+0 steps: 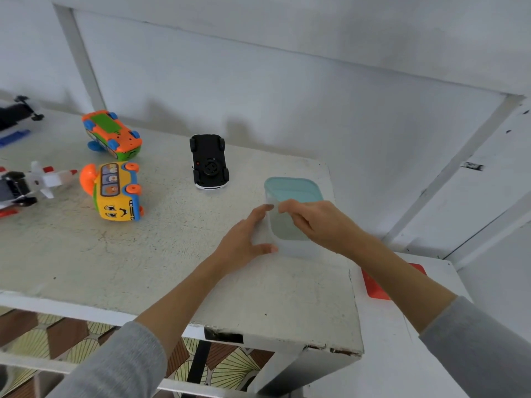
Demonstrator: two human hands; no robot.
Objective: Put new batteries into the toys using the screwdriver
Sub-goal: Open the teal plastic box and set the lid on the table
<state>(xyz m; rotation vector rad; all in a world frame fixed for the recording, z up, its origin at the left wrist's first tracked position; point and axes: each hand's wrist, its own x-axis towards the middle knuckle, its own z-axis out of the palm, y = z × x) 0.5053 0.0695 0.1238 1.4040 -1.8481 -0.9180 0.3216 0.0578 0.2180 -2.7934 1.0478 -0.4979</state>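
A translucent plastic container [290,248] with a teal lid [293,188] stands near the right edge of the white table [143,268]. My left hand [244,239] holds its left side, thumb and fingers spread around the wall. My right hand [319,222] grips the lid's near edge from the right. A black toy car [209,162] lies upside down behind the container. A yellow bus toy [117,192] lies on its side, and an orange-green toy car [112,135] lies overturned further back. No screwdriver or batteries show.
A white toy plane [31,182] and a black item [17,113] with a blue piece [14,137] sit at the far left. A red flat object [376,282] lies on a lower white surface at right. The wall stands close behind the table.
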